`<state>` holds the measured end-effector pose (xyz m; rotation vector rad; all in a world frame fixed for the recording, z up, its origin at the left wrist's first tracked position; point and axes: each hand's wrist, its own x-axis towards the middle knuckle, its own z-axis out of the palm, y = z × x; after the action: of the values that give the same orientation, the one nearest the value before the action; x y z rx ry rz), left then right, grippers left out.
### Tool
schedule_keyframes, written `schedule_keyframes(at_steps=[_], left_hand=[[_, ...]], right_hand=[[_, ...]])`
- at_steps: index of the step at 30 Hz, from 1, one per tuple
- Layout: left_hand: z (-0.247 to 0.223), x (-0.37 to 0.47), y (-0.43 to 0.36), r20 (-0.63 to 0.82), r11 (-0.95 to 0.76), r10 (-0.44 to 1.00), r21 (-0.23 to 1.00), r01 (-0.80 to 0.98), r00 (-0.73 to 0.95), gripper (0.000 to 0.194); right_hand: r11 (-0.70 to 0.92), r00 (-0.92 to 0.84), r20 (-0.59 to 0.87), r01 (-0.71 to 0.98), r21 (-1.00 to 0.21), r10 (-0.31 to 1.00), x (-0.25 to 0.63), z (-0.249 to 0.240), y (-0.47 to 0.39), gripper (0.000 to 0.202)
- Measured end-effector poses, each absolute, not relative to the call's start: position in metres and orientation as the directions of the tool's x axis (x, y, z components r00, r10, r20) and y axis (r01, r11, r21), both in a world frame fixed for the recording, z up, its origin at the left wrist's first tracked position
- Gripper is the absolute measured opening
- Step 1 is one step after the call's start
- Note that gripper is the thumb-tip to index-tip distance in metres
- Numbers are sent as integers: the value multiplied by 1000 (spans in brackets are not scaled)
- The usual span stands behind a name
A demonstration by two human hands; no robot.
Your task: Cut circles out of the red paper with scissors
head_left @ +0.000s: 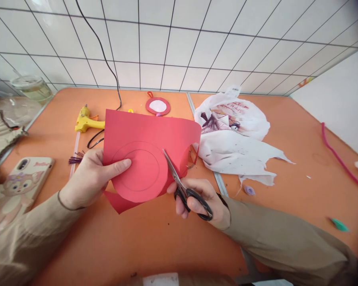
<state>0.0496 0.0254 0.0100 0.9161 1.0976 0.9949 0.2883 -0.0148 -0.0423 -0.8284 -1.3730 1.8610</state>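
Note:
My left hand [92, 174] pinches a sheet of red paper [149, 129] at its left side, thumb on top and the other fingers behind. Two circles, one inside the other, are drawn on the sheet, and the lower part of the outer one is cut along its line. In my right hand [204, 196] are black-handled scissors [181, 188], fingers through the loops. Their blades point up and left and lie against the right edge of the drawn circle. A cut flap of the paper hangs below the circle at the lower left.
Behind the paper lie a yellow hot glue gun [88, 121] with a black cord and a red ring with a white centre [158, 106]. A white plastic bag [235, 147] spreads at the right. A phone [25, 184] lies left, a purple roll [249, 190] right.

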Motion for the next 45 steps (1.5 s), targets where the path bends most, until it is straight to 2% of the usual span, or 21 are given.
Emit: schedule_keyframes(at_steps=[4,12,16,23,36,45], left_hand=[[6,48,28,-247,280,953,940,-194,176,16],[11,50,28,-407,432,901,875,-218,150,17],[18,52,25,-363,391,919,890,-236,152,14],[13,53,18,-289,303,950,943,-134,118,18],[9,55,6,-323,339,939,928,-156,117,18],[1,60,-1,-365,376,926,883,-279,92,16]], right_hand=[[-215,-575,-74,-180,-960,815,290,-46,-15,42],[-266,-550,-101,-228,-937,829,286,-37,-16,41],[-258,-503,-109,-236,-937,857,283,-27,-17,42],[-221,-456,-89,-245,-944,885,278,-18,-19,41],[-165,-477,-47,-208,-964,878,276,-18,-19,36],[-150,-458,-49,-188,-971,888,272,-23,-19,38]])
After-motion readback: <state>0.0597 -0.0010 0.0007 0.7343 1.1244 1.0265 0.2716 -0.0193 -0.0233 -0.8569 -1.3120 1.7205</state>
